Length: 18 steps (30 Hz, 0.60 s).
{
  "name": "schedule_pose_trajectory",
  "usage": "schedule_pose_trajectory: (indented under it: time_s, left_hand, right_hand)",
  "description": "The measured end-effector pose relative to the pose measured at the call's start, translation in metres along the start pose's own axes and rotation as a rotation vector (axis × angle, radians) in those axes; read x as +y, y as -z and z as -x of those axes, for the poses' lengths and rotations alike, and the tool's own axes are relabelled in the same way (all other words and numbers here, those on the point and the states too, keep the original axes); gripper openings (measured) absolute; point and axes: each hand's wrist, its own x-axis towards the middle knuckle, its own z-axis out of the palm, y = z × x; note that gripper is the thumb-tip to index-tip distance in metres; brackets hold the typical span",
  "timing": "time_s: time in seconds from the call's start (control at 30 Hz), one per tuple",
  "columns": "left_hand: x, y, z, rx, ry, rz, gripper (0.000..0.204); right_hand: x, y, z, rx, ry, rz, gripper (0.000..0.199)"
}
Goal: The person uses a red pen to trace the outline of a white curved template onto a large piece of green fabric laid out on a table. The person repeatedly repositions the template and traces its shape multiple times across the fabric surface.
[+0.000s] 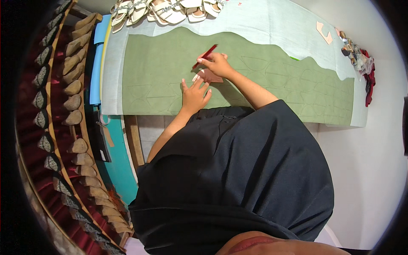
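Right hand (217, 63) grips red pen (205, 56) | left hand (194, 94) flat, spread on green sheet (161, 76)

We saw no packages, signs or screens anywhere. The only possible label was a small tan paper tag (106, 134) hanging by a string at the left table edge, against a black panel (102, 142); we could not tell its exact nature.

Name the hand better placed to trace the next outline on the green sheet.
Right. The right hand already holds the red pen by the pink template; the left hand lies flat on the green sheet.
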Motion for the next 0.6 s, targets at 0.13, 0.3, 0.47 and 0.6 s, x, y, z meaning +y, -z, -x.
schedule_pose_trajectory:
  time_s: [0.13,0.3,0.47,0.6]
  left_hand:
    - [0.004,0.007,-0.002,-0.045,0.027,-0.004,0.03]
    - [0.0,0.002,0.0,-0.03,0.025,0.026,0.031]
    - [0.0,0.002,0.0,-0.033,0.038,0.025,0.031]
    - [0.0,0.002,0.0,-0.028,0.032,0.016,0.031]
  right_hand:
    - [-0.002,-0.011,-0.005,-0.104,0.007,0.12,0.034]
    - [0.0,-0.025,-0.001,-0.15,0.042,0.199,0.031]
    - [0.002,-0.03,0.005,-0.114,0.034,0.228,0.029]
    - [0.003,-0.032,0.005,-0.086,0.072,0.24,0.029]
